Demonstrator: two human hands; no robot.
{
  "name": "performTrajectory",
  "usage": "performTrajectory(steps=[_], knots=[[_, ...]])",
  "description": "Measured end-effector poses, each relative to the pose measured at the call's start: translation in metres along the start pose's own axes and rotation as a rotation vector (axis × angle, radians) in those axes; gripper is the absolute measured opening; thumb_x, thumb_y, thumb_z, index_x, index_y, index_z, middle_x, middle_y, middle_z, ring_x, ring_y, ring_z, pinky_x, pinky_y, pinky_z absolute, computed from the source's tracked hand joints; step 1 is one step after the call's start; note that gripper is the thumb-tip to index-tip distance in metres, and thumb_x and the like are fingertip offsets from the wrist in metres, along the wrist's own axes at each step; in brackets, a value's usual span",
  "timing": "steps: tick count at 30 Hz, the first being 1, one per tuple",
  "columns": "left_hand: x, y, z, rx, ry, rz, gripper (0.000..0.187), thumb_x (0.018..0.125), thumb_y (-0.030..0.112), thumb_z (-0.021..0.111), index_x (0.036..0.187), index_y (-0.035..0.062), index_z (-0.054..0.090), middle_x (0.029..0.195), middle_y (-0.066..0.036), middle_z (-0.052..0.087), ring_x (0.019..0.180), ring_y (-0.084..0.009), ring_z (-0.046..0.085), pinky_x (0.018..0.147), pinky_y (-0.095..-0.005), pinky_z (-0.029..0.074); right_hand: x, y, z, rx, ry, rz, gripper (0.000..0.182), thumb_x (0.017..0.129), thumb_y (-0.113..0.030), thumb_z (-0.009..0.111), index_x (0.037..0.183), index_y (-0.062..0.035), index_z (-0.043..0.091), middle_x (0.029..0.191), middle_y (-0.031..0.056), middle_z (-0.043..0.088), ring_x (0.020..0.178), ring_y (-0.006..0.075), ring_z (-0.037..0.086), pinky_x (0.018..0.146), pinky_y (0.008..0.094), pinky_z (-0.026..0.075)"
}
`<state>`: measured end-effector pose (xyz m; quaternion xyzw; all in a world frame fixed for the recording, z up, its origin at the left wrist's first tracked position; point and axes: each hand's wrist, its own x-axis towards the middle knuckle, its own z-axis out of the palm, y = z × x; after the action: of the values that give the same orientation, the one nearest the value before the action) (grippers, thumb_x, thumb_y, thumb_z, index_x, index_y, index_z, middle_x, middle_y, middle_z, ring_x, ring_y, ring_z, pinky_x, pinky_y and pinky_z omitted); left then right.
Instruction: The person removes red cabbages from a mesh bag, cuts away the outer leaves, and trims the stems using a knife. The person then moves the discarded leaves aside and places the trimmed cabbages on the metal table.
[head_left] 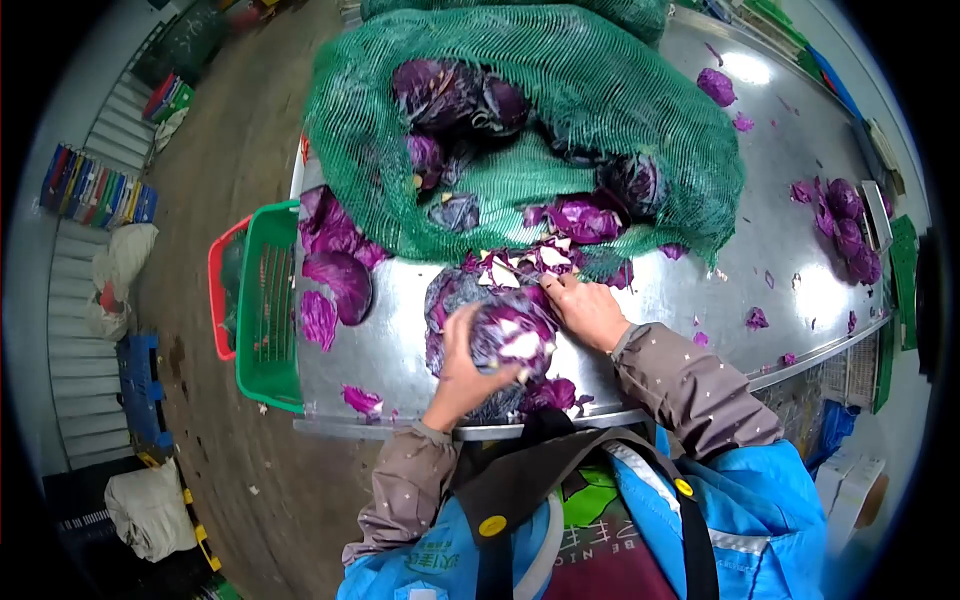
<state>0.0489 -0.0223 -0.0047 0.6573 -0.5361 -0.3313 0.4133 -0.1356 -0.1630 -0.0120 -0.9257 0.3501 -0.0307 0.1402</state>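
My left hand (462, 378) is wrapped round a red cabbage (512, 335), its pale cut stem end turned toward my right side. Just right of it, my right hand (590, 312) has its fingers curled in beside purple-and-white trimmings (498, 270). What those fingers grip is hidden; a thin dark edge shows near the fingertips, too small to name. Beneath the held cabbage lie dark outer leaves (440, 300) and torn purple leaves (550, 395). Beyond both hands, a green mesh sack (660, 110) gapes toward me with several red cabbages (437, 92) inside.
The metal table (690, 375) carries scattered leaf scraps. Loose leaves (340, 285) lie at its left, and a group of small purple heads or leaves (850, 230) at the right. A green basket (268, 395) and a red basket (222, 345) stand against the table's left edge.
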Motion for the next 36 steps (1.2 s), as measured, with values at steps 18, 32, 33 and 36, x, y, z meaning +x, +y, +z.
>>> performTrajectory(steps=[18,32,33,36], knots=[[0.017,0.018,0.003,-0.233,0.191,-0.208,0.053,0.072,0.023,0.077,0.114,-0.0036,0.057,0.113,-0.019,0.06,0.102,-0.026,0.059,0.09,-0.0351,0.045,-0.034,-0.046,-0.04,0.495,0.111,-0.037,0.047,0.088,-0.011,0.055,0.133,-0.0215,0.048,0.105,0.0175,0.05,0.071,0.0324,0.061,0.061,0.0385,0.052],[0.011,0.032,0.022,0.057,0.153,0.122,0.066,0.066,0.018,0.077,0.118,-0.002,0.044,0.118,-0.019,0.046,0.114,-0.0323,0.046,0.097,-0.0399,0.038,0.024,0.004,-0.024,0.175,0.068,0.008,0.037,0.081,-0.027,0.066,0.111,-0.0083,0.054,0.085,0.0174,0.062,0.076,0.0371,0.062,0.064,0.0468,0.05],[0.009,0.031,0.015,0.022,0.093,0.11,0.066,0.065,0.02,0.077,0.118,-0.0022,0.045,0.12,-0.018,0.046,0.116,-0.0312,0.046,0.1,-0.0394,0.037,0.026,0.014,-0.011,0.325,0.021,0.067,0.05,0.075,-0.029,0.073,0.115,-0.0078,0.054,0.092,0.02,0.064,0.084,0.0401,0.061,0.072,0.0477,0.048],[0.011,0.0,-0.015,0.084,0.108,0.068,0.061,0.07,0.025,0.075,0.122,0.0029,0.053,0.123,-0.014,0.046,0.117,-0.028,0.046,0.1,-0.0382,0.037,0.018,0.009,0.012,0.675,0.155,0.165,0.045,0.079,-0.026,0.072,0.113,-0.0002,0.056,0.092,0.0207,0.065,0.085,0.0376,0.064,0.073,0.0435,0.049]])
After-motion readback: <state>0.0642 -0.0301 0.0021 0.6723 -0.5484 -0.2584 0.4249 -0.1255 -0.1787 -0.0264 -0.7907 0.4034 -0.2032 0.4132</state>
